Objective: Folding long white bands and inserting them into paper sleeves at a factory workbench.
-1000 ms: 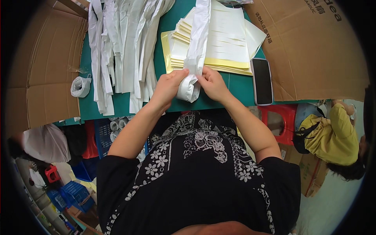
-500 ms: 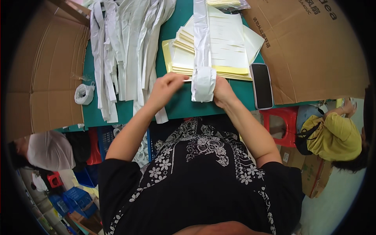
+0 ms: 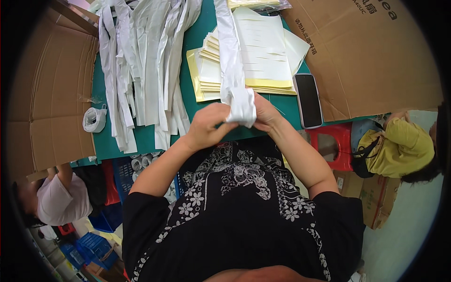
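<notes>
A long white strip (image 3: pixel 230 51) runs from the far edge of the view over the papers and into a wound white roll (image 3: pixel 242 109) near the table's front edge. At the roll's left edge, my left hand (image 3: pixel 210 123) is closed, with thumb and fingers pinching it. My right hand (image 3: pixel 265 113) grips the roll from the right; some of its fingers are hidden behind it. Beneath the strip lies a stack of white and yellow sheets (image 3: pixel 263 51).
Many white strips (image 3: pixel 150 61) hang together across the green table (image 3: pixel 190 105) at left, beside a small white coil (image 3: pixel 95 120). A phone (image 3: pixel 308 101) lies right of the papers. Cardboard (image 3: pixel 371 61) flanks both sides. People sit nearby, one on a red stool (image 3: pixel 332 145).
My left hand has come from beside the roll to its left edge and closed on it. The roll looks more bunched and tilted. The whole view has shifted slightly.
</notes>
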Available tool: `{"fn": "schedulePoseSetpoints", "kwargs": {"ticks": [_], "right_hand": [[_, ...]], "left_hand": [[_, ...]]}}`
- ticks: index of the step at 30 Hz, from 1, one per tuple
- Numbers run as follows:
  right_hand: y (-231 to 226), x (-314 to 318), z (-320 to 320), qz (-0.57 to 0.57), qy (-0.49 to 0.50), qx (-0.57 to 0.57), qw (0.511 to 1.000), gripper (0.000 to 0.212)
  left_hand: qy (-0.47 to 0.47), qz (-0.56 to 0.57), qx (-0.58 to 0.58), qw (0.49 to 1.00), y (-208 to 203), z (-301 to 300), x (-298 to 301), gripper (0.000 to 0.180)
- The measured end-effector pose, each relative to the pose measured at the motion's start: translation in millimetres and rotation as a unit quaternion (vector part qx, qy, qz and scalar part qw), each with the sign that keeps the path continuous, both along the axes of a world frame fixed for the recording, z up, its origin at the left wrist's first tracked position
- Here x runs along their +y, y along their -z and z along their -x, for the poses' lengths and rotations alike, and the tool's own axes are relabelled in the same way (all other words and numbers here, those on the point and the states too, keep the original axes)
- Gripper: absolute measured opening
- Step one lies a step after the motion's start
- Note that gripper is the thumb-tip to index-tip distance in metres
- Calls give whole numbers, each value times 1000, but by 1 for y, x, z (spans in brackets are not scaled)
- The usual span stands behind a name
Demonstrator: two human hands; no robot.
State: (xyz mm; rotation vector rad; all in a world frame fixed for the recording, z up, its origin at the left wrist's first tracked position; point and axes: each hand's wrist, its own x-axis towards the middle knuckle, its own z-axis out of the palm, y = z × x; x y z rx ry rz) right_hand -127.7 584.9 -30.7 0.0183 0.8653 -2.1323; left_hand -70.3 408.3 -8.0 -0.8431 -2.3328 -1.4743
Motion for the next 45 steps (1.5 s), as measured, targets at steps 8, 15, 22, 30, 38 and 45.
{"fn": "schedulePoseSetpoints", "kwargs": {"ticks": [8, 15, 22, 30, 38, 45], "right_hand": [[-6, 3, 7, -16, 13, 16, 1000, 43], [-3, -3, -5, -152, 14, 124, 980, 26], [-1, -14, -23, -78, 49, -49, 994, 31], [-10, -11, -2, 54, 9, 37, 998, 59], [7, -11, 12, -190, 18, 196, 962, 34], [-14, -23, 7, -145, 55, 0, 988, 25]], "left_hand": [[-108, -127, -355, 920, -22, 7, 7, 28], [-65, -213, -395, 891, -8, 19, 0, 29], [-71, 89, 89, 989, 10, 3, 2, 31], [-7, 2, -27, 1000, -7, -6, -7, 19], [-52, -106, -481, 868, -18, 19, -5, 30], [-70, 4, -26, 997, 8, 12, -8, 31]]}}
